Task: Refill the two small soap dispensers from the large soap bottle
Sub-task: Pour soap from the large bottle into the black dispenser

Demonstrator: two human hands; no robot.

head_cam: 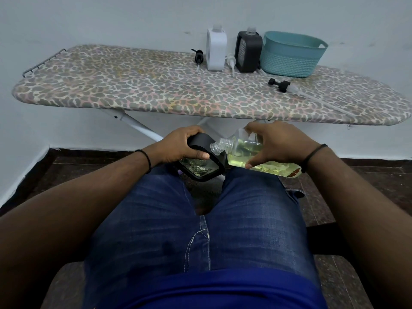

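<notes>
We're seated, knees up front, and both hands are busy over the lap. Our left hand [180, 146] wraps its fingers and thumb round a black-framed dispenser [201, 162], tipped so its clear patterned face looks up at us. Our right hand [276, 144] grips the large soap bottle [249, 156], laid almost flat, yellow-green liquid pooled along its lower side. Its threaded open neck [219, 146] points left and sits right against the dispenser's upper corner.

So we're in the pouring step, by our reading, though we can't see a stream, and we can't tell whether the neck is truly lined up with the dispenser's mouth, which the bottle and fingers hide.

Up on the ironing board, our counter [138, 85], a white dispenser [215, 52] and another black dispenser [248, 52] stand against the wall with their tops off, beside a teal basket [292, 54]. Three pump heads lie loose: a black one [198, 58] left of the white dispenser, a white one [231, 62] between the two, and a larger black one [279, 84] with a long tube out front.

Next, we'd judge, a slow lift of the bottle's base, neck held steady on the opening, left hand keeping the dispenser from rolling. Rush it and soap lands on the jeans [200, 230].
</notes>
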